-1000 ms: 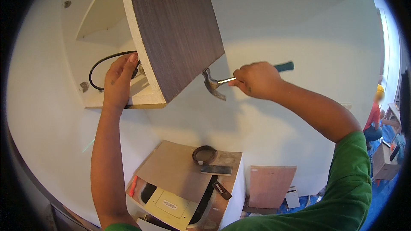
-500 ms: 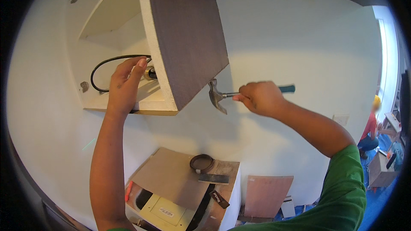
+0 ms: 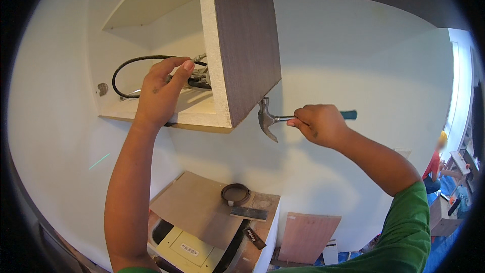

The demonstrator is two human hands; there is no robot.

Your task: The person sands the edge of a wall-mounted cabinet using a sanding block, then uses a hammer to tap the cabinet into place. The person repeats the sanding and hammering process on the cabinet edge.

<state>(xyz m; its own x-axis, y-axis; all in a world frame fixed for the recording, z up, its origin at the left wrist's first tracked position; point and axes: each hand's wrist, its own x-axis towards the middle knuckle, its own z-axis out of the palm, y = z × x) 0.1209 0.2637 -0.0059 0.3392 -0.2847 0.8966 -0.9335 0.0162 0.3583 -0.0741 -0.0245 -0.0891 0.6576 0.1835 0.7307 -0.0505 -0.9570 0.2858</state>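
Two bare hands are raised to a wall cabinet (image 3: 217, 116) seen from below. At far left, two small wall marks are visible inside the open carcass, and a black cable (image 3: 124, 68) is looped against its back panel. The left hand (image 3: 160, 93) is pressed up against the cabinet's bottom panel, fingers curled over the cable end and a cluster of grey fittings (image 3: 200, 73); whether anything is actually gripped cannot be told. The dark wood-grain side panel (image 3: 247, 45) is set immediately to the right of this hand. Just below the panel's lower corner, the steel head of a claw hammer (image 3: 266, 121) is held close to the cabinet edge, claw pointing down. The right hand (image 3: 318, 124) is closed tightly around the hammer's shaft, the teal grip end projecting beyond the fist. Below, a brown board (image 3: 194, 205) is laid over a box, with a dark ring (image 3: 236, 193) resting on it. At far right, another person is partly seen.
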